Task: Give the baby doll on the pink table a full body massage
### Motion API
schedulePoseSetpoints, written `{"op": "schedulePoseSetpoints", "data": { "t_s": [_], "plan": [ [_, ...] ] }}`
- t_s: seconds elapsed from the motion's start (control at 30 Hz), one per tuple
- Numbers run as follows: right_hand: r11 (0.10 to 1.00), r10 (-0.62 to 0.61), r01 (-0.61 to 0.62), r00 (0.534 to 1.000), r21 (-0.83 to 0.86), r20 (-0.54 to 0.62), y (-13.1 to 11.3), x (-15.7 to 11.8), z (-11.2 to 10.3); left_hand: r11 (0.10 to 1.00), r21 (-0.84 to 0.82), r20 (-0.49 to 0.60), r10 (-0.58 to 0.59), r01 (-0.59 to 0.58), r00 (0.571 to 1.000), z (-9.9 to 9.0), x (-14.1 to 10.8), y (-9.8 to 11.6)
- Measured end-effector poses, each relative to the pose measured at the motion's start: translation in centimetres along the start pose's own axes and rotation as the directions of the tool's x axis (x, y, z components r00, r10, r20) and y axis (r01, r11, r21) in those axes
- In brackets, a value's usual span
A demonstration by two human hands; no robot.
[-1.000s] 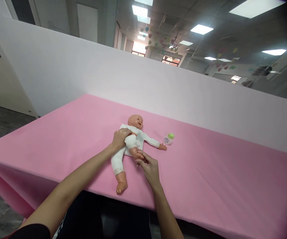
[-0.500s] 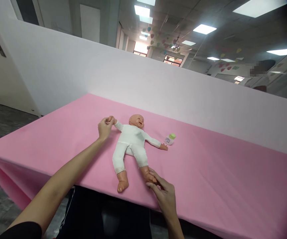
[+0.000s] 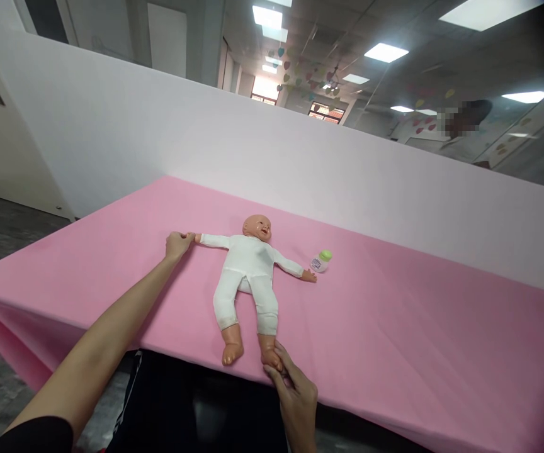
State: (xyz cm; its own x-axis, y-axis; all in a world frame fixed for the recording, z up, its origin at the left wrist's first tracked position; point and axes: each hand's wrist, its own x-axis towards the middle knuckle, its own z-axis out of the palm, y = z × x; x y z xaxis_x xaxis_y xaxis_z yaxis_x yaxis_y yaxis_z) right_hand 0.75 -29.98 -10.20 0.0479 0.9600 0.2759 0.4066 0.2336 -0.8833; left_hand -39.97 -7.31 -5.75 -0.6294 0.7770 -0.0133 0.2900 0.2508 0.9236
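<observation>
On its back on the pink cloth lies a baby doll (image 3: 248,258) in a white bodysuit, head toward the wall and feet toward me. My left hand (image 3: 178,245) is closed around the doll's hand on the left side, with that arm stretched straight out sideways. With thumb and fingers, my right hand (image 3: 293,384) grips the doll's foot on the right, close to the table's front edge. The doll's other arm reaches out toward a small clear bottle (image 3: 320,261) with a green cap. Its other leg lies free on the cloth.
The pink cloth (image 3: 418,333) covers a long table whose far side meets a low white partition (image 3: 300,170). A door (image 3: 7,138) is at the far left. Beyond the partition, a person (image 3: 465,126) shows at the right.
My left hand has moved left, drawing the doll's bent arm out straight. My right hand has brought the doll's foot left and nearer to me, so the leg lies straighter.
</observation>
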Motion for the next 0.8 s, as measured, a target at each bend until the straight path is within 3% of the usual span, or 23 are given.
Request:
{"op": "schedulePoseSetpoints", "data": {
  "t_s": [0.13,0.27,0.4,0.5,0.63,0.73,0.8],
  "plan": [
    [0.999,-0.004,0.003,0.999,-0.05,-0.033,0.0,-0.3,0.6,1.0,0.01,-0.037,0.004,-0.004,0.999,-0.6,0.0,0.0],
    [0.99,-0.071,0.058,0.993,-0.132,-0.095,-0.7,-0.4,0.7,0.98,0.126,-0.139,0.173,-0.156,0.975,-0.9,-2.0,1.7],
    [0.98,-0.129,0.119,0.99,-0.16,-0.052,-2.0,-0.4,1.2,0.956,0.117,0.073,0.261,-0.268,0.962,-1.1,-7.5,3.4],
    [0.978,-0.161,0.159,0.987,-0.137,-0.001,-2.8,-0.5,1.8,0.969,0.029,0.129,0.242,-0.247,0.962,-1.2,-13.4,2.9],
    [0.979,-0.157,0.158,0.987,-0.128,0.02,-3.3,-0.5,2.2,0.927,0.223,0.254,0.242,-0.3,0.936,-1.0,-20.6,1.1],
    [0.981,-0.151,0.155,0.988,-0.119,0.044,-3.4,-0.5,2.3,0.893,0.333,0.366,0.173,-0.302,0.914,-0.5,-23.6,0.9],
    [0.982,-0.147,0.153,0.987,-0.111,0.056,-3.4,-0.5,2.4,0.9,0.31,0.412,0.164,-0.307,0.896,-0.3,-24.3,1.3]
  ]
}}
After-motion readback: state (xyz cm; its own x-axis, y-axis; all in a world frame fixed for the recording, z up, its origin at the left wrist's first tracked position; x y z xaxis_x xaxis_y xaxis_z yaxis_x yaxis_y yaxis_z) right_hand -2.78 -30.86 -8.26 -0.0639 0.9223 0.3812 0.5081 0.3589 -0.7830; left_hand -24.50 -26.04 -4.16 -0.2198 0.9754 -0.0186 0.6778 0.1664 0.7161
